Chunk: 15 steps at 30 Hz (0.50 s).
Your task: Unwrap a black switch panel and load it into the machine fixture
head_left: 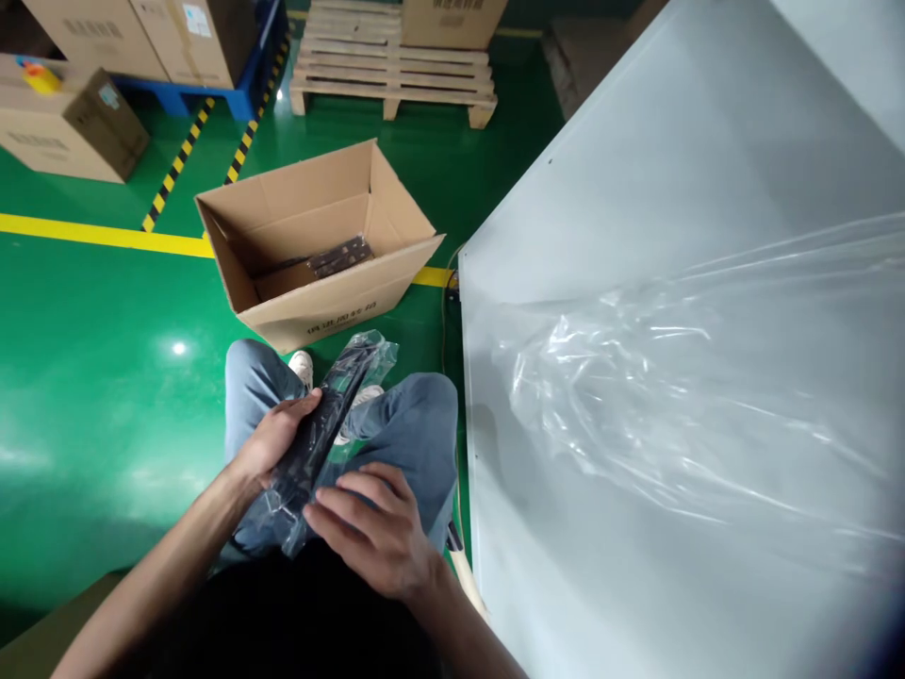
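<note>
A clear plastic bag of dark, slim parts (311, 448) is held tilted above the person's lap, its far end reaching toward the open carton. The left hand (275, 438) is clamped on its side, thumb laid across the top; the other fingers are mostly hidden beneath. The right hand (378, 528) is beside the bag's near end, its fingers bent and slightly apart, with nothing seen gripped between them; whether the tips touch the film, I cannot tell.

The step in hand appears to be handling the bag's loose near end. From this pose, a next move would call for the left grip to steady the parts while the right fingers take up the slack film without tearing it.

Below are the jeans-clad legs (424, 424). Just beyond the feet, the carton (339, 316) stands on the green floor (106, 358), with more dark wrapped pieces (343, 255) inside. To the right, crumpled clear plastic (580, 396) lies on a pale grey tabletop (566, 575). Farther off is a wooden pallet (388, 71).
</note>
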Available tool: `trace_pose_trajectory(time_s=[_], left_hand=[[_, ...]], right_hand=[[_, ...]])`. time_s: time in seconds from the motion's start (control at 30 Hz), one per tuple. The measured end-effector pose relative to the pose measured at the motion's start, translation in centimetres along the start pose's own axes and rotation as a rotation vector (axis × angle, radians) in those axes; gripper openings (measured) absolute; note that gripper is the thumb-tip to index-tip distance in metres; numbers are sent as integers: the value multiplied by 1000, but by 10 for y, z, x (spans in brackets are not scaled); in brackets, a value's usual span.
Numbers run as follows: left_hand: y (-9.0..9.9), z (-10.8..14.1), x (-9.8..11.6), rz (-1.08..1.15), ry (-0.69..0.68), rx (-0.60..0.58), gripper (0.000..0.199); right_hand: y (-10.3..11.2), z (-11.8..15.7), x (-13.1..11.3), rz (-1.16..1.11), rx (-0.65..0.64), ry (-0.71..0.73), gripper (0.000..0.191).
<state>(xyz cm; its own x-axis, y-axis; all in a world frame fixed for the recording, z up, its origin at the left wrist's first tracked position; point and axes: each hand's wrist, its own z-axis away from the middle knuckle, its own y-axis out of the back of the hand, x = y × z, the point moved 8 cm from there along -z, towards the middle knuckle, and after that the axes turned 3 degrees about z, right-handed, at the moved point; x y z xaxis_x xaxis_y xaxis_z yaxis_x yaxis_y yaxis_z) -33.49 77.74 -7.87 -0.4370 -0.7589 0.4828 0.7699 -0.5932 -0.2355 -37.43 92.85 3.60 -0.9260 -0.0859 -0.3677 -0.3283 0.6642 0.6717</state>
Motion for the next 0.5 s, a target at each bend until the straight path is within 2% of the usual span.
trace_pose_trajectory(time_s=[0.17, 0.33, 0.4, 0.5], left_hand=[[1, 0, -11, 130, 153, -46, 42], [-1, -9, -14, 243, 90, -134, 35], [1, -11, -16, 219, 74, -121, 38], [12, -12, -15, 102, 16, -7, 50]], right_hand=[[2, 5, -3, -1, -12, 58, 18], [3, 16, 1, -17, 12, 31, 20], [5, 20, 5, -19, 43, -23, 19], [9, 26, 16, -119, 113, -179, 28]])
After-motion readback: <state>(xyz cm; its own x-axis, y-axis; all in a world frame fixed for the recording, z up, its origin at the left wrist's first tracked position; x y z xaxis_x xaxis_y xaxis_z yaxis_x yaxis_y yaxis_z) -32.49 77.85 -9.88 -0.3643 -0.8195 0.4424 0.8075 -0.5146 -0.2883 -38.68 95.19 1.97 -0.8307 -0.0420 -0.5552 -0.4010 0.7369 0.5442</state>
